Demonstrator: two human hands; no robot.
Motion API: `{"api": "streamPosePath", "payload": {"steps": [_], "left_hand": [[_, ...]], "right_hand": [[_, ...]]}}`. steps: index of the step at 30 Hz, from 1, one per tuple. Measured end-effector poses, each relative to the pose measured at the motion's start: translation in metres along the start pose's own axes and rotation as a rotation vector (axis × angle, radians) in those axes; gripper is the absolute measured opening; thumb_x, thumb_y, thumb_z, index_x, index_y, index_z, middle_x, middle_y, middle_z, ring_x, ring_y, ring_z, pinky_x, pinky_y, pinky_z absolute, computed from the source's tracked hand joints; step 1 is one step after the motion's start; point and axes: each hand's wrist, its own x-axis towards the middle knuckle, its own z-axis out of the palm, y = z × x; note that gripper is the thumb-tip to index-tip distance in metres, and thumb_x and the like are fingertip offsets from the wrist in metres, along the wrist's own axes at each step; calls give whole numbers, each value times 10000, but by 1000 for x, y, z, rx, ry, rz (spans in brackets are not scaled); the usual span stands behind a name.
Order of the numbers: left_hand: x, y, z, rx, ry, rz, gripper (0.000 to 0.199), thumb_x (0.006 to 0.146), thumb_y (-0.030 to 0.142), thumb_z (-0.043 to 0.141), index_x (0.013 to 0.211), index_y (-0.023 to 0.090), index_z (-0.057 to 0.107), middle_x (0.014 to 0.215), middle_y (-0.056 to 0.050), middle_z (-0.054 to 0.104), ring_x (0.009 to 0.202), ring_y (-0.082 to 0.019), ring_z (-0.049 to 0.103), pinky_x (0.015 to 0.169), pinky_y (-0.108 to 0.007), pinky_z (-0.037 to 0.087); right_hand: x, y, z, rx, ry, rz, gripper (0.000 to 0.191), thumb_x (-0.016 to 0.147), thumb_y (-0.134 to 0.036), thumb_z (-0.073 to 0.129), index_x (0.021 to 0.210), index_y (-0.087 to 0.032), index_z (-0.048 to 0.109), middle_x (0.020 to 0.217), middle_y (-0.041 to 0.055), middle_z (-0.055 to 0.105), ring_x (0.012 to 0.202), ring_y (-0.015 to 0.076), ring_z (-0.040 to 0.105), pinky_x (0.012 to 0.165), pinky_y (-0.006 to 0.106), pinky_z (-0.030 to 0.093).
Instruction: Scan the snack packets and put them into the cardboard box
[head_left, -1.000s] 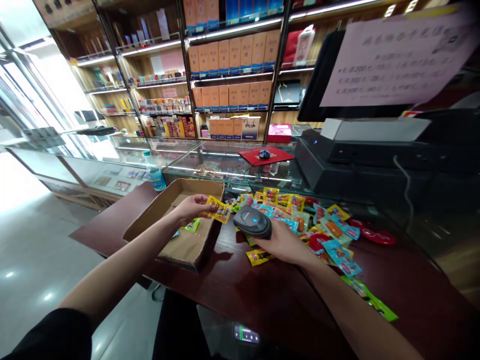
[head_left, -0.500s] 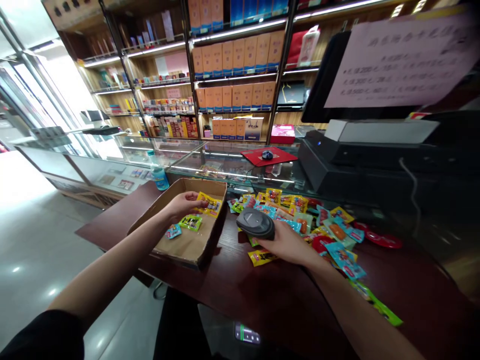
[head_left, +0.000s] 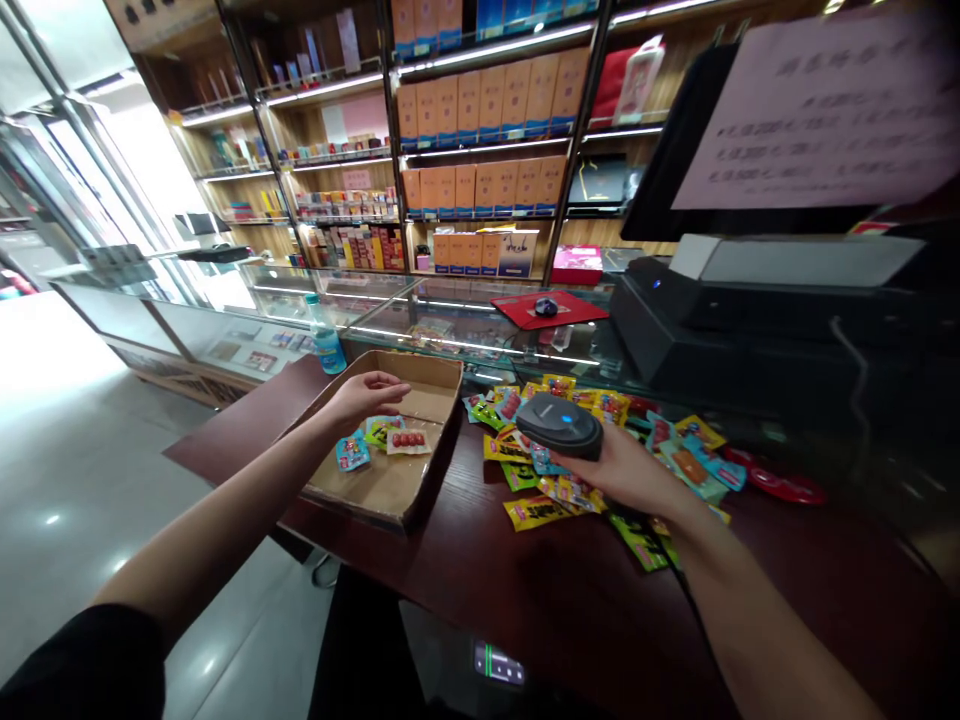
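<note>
My left hand (head_left: 369, 394) is over the cardboard box (head_left: 360, 505), its fingers stretched out and holding nothing. Inside the box lie a blue packet (head_left: 352, 452), a green packet (head_left: 379, 431) and a packet with a row of red pieces (head_left: 409, 441). My right hand (head_left: 619, 462) is wrapped round a dark grey scanner (head_left: 561, 424), which has a small blue light on top. The scanner is above a pile of snack packets in yellow, green and blue, among them a yellow packet (head_left: 538, 512) at the near edge.
Behind the wooden table (head_left: 480, 560) runs a glass counter (head_left: 442, 300) with a red mat (head_left: 547, 310) and mouse. A blue bottle (head_left: 326, 345) stands behind the box. At right are a dark monitor, its base (head_left: 675, 320) and a red object (head_left: 784, 484).
The yellow packet that was in my left hand is gone from it, and the fingers have opened. A packet with red pieces now shows in the box. The scanner has moved right over the pile.
</note>
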Motion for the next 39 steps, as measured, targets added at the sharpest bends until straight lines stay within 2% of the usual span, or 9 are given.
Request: {"api": "streamPosePath", "payload": {"steps": [8,12,16,19,23,26,32,36,39], "left_hand": [[17,-14,119,200,-309,18,461,533,414,865,822,138,635,734,-18,638,664,-125,602,575,-244,517],[41,-33,173,393,-445,149,306,654,375,781,799,145,642,717,-26,658,631,-130,602,568,-234,474],[66,-40,211,737,-443,376,153,687,280,723,772,163,671,737,-49,680,699,-180,627,649,-261,465],[78,-37,226,953,-432,493,235,630,215,737,859,183,697,881,-83,702,879,-246,636,796,-301,454],[89,-32,234,1121,-487,518,377,565,210,770,935,205,694,974,-107,692,1029,-308,590,904,-342,410],[93,-30,233,1136,-477,526,369,506,252,812,855,212,696,927,-109,687,1038,-327,575,895,-339,403],[80,-18,213,1192,-510,476,130,565,259,748,651,204,669,687,-50,640,775,-238,619,703,-271,416],[62,-8,179,983,-411,396,121,599,251,726,660,183,646,606,-1,609,669,-186,604,649,-257,437],[49,-4,146,560,-377,138,268,577,282,787,752,169,618,670,3,649,654,-170,632,636,-272,498]], "right_hand": [[-10,2,-45,-76,-71,61,488,744,-344,718,1209,-212,652,1133,44,715,1041,289,667,939,429,527],[-17,5,-65,-82,-25,78,459,746,-349,715,1186,-225,669,1082,30,730,1032,276,669,924,415,533],[-21,10,-75,-37,-22,104,451,725,-340,735,1156,-218,679,990,28,747,957,266,686,876,405,553],[-23,13,-77,-13,-20,116,462,728,-343,733,1170,-226,665,915,25,751,952,264,685,874,412,550],[-23,13,-79,-52,-28,91,454,725,-335,732,1162,-228,667,1014,27,738,999,260,669,895,400,537],[-21,15,-78,-69,-29,70,456,717,-319,737,1158,-224,671,1067,26,728,1008,252,662,911,392,526],[-18,13,-67,-116,-37,62,431,717,-335,731,1127,-212,685,1077,38,727,1014,263,660,901,385,524],[-14,4,-48,-95,-93,47,410,728,-304,715,1127,-219,678,1057,22,733,996,252,669,869,356,528],[-10,-4,-28,-57,-89,2,463,721,-280,723,1172,-212,648,1100,35,719,1014,247,663,892,356,515]]}}
